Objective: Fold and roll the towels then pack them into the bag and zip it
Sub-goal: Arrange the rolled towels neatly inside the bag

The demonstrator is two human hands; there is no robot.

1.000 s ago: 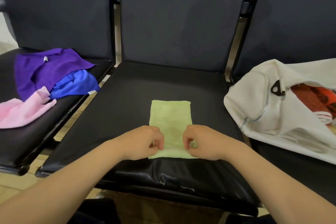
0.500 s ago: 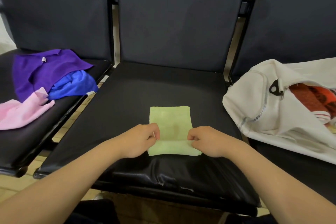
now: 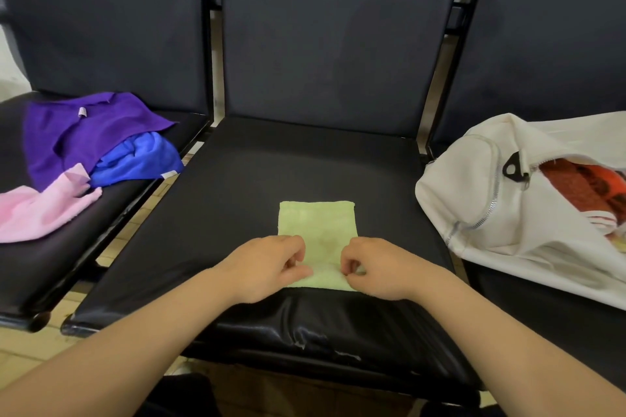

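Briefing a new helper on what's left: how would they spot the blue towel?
Of the three black padded seats, look at the left seat, where loose cloths are heaped. The crumpled bright blue towel lies at the heap's right edge, partly under the purple cloth, beside the pale pink one; only it is blue.

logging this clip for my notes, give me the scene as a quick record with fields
surface: middle black seat
towel in work: green towel, folded narrow, lying on that seat
left hand: pinches the towel's near left edge
right hand: pinches its near right edge
waiting: purple towel, blue towel, pink towel heaped on the left seat
bag: white bag on the right seat, unzipped, orange-red towel inside
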